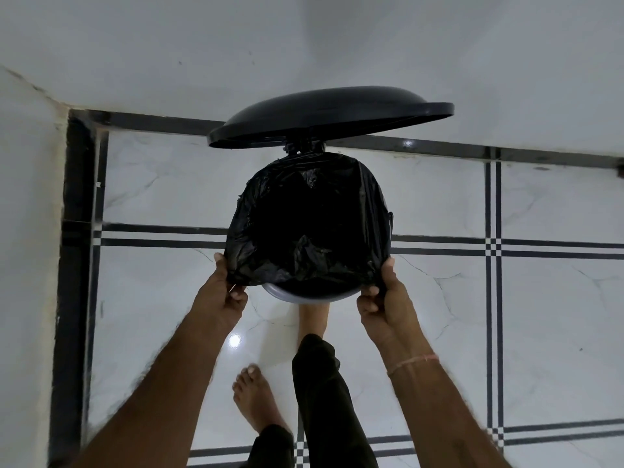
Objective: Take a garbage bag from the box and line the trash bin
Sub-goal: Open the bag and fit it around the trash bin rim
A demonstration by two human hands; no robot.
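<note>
A black garbage bag (304,261) is spread over the mouth of a round pedal trash bin, whose grey rim (297,297) shows bare only at the near edge. The bin's black lid (327,111) stands raised behind it. My left hand (224,292) pinches the bag's near-left corner. My right hand (383,298) grips the bag's near-right corner. Both hold the bag's edge just outside the rim. The garbage bag box is not in view.
The bin stands on a white marble floor (439,332) with black inlay lines, close to a white wall (304,45) and a corner at the left. My bare left foot (251,396) is on the floor; my right foot (312,319) reaches under the bin's front.
</note>
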